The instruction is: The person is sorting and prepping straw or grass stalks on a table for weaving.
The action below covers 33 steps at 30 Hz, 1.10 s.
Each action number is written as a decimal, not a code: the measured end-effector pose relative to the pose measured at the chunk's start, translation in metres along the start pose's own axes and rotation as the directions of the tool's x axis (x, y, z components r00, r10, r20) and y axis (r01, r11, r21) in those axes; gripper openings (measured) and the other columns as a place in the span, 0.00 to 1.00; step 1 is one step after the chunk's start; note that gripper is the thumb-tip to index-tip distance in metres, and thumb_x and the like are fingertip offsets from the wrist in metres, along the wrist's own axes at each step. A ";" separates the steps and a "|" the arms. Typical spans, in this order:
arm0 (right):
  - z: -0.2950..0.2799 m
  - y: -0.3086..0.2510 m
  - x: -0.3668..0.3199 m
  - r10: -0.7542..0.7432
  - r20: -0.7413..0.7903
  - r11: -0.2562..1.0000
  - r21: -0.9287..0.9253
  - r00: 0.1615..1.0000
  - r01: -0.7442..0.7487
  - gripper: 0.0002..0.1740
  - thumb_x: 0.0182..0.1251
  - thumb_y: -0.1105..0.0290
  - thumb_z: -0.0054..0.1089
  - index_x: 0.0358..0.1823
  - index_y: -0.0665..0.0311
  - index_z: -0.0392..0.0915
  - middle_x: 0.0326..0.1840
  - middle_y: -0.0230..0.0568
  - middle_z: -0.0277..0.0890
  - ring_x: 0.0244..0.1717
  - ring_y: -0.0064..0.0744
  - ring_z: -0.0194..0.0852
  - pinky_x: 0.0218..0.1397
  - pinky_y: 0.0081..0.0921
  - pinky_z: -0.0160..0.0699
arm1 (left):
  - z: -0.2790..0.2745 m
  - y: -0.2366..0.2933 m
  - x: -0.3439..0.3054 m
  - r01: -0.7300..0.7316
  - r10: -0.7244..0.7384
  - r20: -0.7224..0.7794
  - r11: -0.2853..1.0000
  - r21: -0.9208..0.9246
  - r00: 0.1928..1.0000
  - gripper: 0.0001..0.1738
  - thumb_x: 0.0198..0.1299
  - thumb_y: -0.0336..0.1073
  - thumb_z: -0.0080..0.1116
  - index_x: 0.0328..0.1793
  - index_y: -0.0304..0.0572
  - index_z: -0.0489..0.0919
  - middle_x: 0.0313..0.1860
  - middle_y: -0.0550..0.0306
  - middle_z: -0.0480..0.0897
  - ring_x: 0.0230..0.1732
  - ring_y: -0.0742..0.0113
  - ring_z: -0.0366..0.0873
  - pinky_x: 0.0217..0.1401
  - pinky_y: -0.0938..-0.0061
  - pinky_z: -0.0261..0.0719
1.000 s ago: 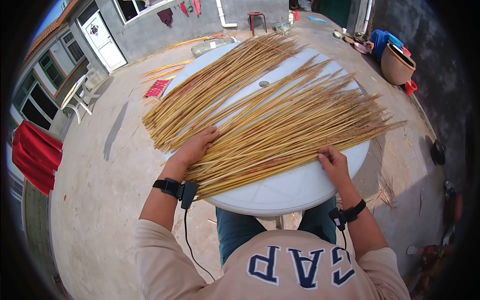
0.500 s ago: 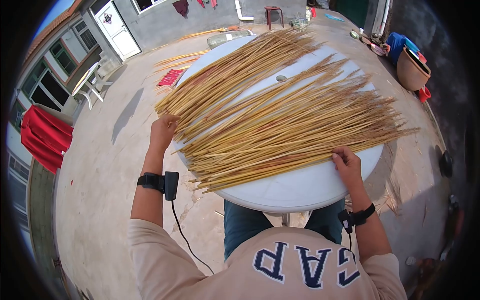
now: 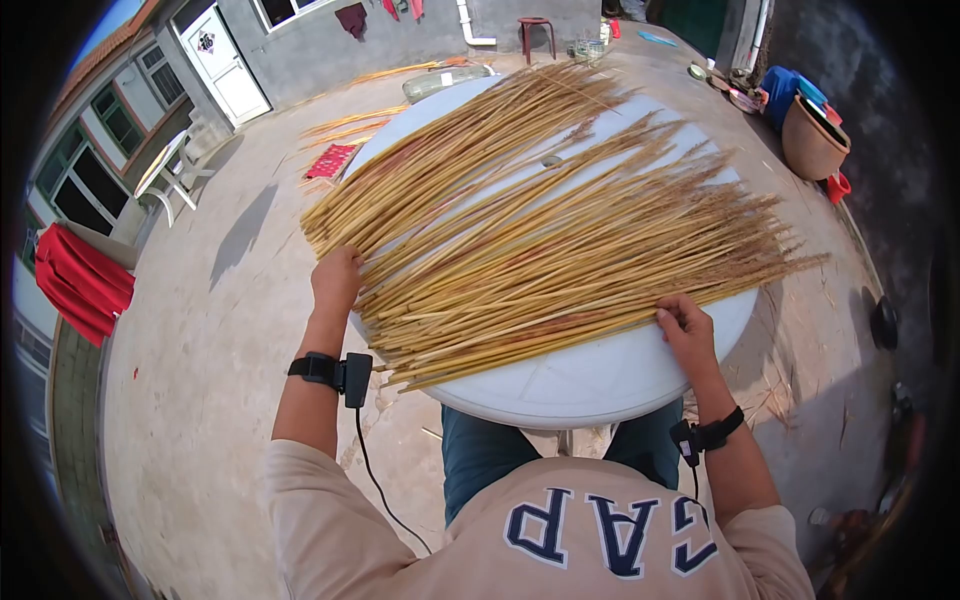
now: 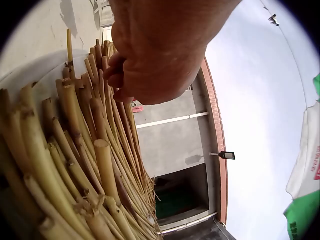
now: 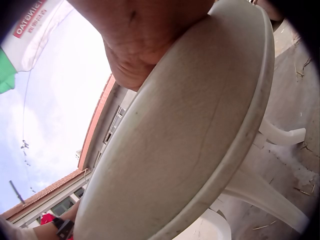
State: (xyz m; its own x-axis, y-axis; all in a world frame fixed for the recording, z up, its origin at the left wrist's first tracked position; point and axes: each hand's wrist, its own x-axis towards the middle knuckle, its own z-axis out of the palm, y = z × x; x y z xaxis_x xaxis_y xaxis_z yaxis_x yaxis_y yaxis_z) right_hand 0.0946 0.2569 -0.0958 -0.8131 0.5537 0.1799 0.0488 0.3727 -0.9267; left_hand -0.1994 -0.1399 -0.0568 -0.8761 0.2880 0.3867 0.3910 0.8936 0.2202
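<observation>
Two wide bundles of long dry yellow stalks with brushy brown tops lie across a round white table (image 3: 520,390). The far bundle (image 3: 430,160) and the near bundle (image 3: 560,270) both have their cut ends to the left. My left hand (image 3: 338,278) is at the cut ends, by the gap between the bundles, with its fingers curled. Its fingers sit right beside the stalk ends in the left wrist view; I cannot tell whether they pinch one. At the near bundle's front edge, toward the brushy end, my right hand (image 3: 688,335) rests with thumb and fingers loosely bent.
More stalks (image 3: 350,125) and a red patterned mat (image 3: 330,162) lie on the concrete beyond the table's left side. A red stool (image 3: 537,38) stands by the back wall. A large clay pot (image 3: 815,140) stands at the right. Table legs (image 5: 265,190) spread below the tabletop.
My left hand has gone from lying over the near bundle to the stalk ends at the left, then slid slightly toward me. The right hand has stayed at the front edge.
</observation>
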 end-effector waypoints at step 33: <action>-0.001 -0.008 -0.002 -0.030 -0.015 0.999 0.039 0.999 0.031 0.07 0.60 0.74 0.56 0.39 0.66 0.75 0.20 0.27 0.70 0.19 0.12 0.64 0.21 0.13 0.66 | -0.029 0.056 -0.041 0.328 -0.078 0.342 0.539 -0.776 0.937 0.08 0.62 0.31 0.47 0.35 0.35 0.76 0.14 0.65 0.66 0.14 0.78 0.61 0.16 0.80 0.59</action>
State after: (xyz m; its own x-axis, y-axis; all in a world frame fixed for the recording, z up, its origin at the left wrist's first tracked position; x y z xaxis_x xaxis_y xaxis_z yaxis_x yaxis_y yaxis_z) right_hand 0.0963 0.2541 -0.0883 -0.8053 0.5532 0.2130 0.0006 0.3601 -0.9329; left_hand -0.1332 -0.1118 -0.0344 -0.9474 0.3175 0.0391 0.1426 0.3096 0.9401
